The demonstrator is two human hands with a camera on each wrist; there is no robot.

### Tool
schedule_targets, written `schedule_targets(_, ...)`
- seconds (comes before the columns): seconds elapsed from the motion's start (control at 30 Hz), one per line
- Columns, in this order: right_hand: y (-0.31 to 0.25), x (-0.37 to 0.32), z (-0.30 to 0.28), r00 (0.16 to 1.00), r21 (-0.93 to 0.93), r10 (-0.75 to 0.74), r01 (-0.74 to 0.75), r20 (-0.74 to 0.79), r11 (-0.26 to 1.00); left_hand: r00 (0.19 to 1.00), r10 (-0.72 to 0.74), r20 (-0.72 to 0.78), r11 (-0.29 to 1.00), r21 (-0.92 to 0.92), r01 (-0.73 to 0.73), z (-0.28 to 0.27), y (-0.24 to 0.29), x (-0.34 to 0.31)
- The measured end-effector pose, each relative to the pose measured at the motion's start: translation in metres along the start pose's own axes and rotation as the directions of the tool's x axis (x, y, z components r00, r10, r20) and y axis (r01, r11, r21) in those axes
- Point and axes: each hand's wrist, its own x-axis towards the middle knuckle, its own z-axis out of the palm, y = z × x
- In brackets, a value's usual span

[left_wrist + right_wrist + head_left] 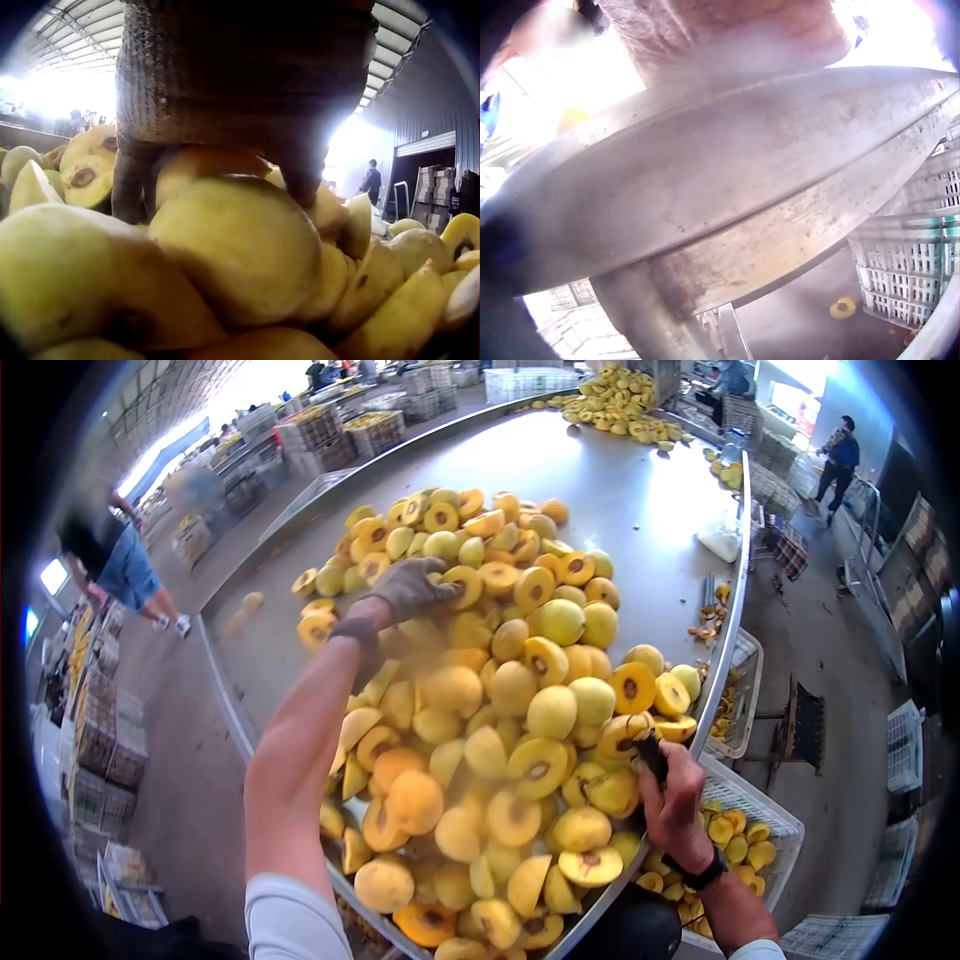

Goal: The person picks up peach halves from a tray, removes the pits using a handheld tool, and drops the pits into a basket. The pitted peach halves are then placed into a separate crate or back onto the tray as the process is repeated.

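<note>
My gloved left hand [415,588] reaches over the far left of a large heap of halved yellow peaches [540,765], its fingertips at a cut half. In the left wrist view the glove [240,82] arches over the fruit, fingers down on either side of a peach half [240,244]. By the table's right rim, my bare right hand [675,800] grips a black-handled tool [652,756]. The tool's thin dark tip overlaps a cut peach half [622,734]. In the right wrist view the metal rim [727,172] hides the tool and most of that hand [735,34].
Raised edges border the metal table [470,470]. Below its right side stands a white crate [790,830] of peach halves. Another peach pile [615,405] lies at the far end, with a white bag [722,540] nearer. People stand at left [120,560] and right [838,465].
</note>
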Motion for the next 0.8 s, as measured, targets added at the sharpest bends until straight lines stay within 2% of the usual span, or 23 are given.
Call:
schedule_targets(0.03,-0.001,-0.001,-0.001,1.0,-0.004,-0.013,0.013,0.01,1.0,1.0,0.019,0.021,0.999,0.045,-0.02,-0.004,0.003,-0.007)
schedule_targets(0.07,-0.003,-0.002,0.001,0.999,0.03,0.045,-0.044,-0.009,0.999,1.0,0.009,0.015,0.999,0.053,-0.01,-0.01,0.004,-0.016)
schedule_targets(0.17,-0.002,-0.003,0.0,0.999,0.023,0.046,-0.046,-0.01,0.999,0.992,0.009,0.129,0.996,0.086,-0.02,-0.02,0.007,-0.046)
schedule_targets(0.23,-0.005,-0.002,-0.001,0.999,0.02,0.042,-0.041,-0.014,0.999,0.98,0.075,0.182,0.986,0.133,-0.1,-0.019,0.011,-0.063)
schedule_targets(0.27,-0.004,-0.002,0.0,0.999,0.019,0.03,-0.029,-0.021,0.999,0.979,0.069,0.19,0.986,0.136,-0.096,-0.019,0.015,-0.071)
schedule_targets(0.33,-0.002,-0.003,0.0,0.999,0.016,0.03,-0.03,-0.015,0.999,0.978,0.175,0.109,0.969,0.155,-0.191,-0.021,0.024,-0.086)
schedule_targets(0.37,-0.003,-0.003,0.0,0.999,0.018,0.031,-0.03,-0.014,0.999,0.979,0.173,0.11,0.97,0.156,-0.189,-0.023,0.028,-0.095)
schedule_targets(0.43,-0.004,-0.002,0.0,0.999,0.032,0.024,-0.023,-0.026,0.999,0.947,0.32,-0.012,0.944,0.092,-0.318,-0.029,0.037,-0.114)
schedule_targets(0.5,-0.001,-0.005,0.001,0.999,0.037,0.022,-0.02,-0.035,0.999,0.962,0.274,0.014,0.955,0.116,-0.274,-0.039,0.056,-0.137)
schedule_targets(0.57,0.001,-0.004,0.001,0.999,0.006,0.022,-0.022,-0.034,1.0,0.932,0.363,0.005,0.913,0.199,-0.357,-0.041,0.068,-0.161)
schedule_targets(0.63,-0.001,-0.005,0.001,0.999,0.011,0.02,-0.019,-0.033,1.0,0.946,0.315,0.081,0.93,0.176,-0.324,-0.041,0.079,-0.182)
schedule_targets(0.7,0.001,-0.002,-0.001,0.999,0.004,0.005,-0.005,-0.041,1.0,0.936,0.333,0.114,0.924,0.159,-0.348,-0.041,0.092,-0.191)
schedule_targets(0.73,0.001,-0.004,0.0,0.999,0.012,0.008,-0.008,-0.045,1.0,0.927,0.358,0.108,0.929,0.053,-0.365,-0.043,0.088,-0.186)
schedule_targets(0.77,0.002,-0.004,0.001,0.999,0.019,0.01,-0.009,-0.05,1.0,0.926,0.36,0.11,0.928,0.055,-0.367,-0.045,0.088,-0.177)
schedule_targets(0.8,0.002,-0.004,0.001,0.999,0.018,0.012,-0.011,-0.052,1.0,0.962,0.257,0.093,0.965,0.031,-0.261,-0.048,0.087,-0.164)
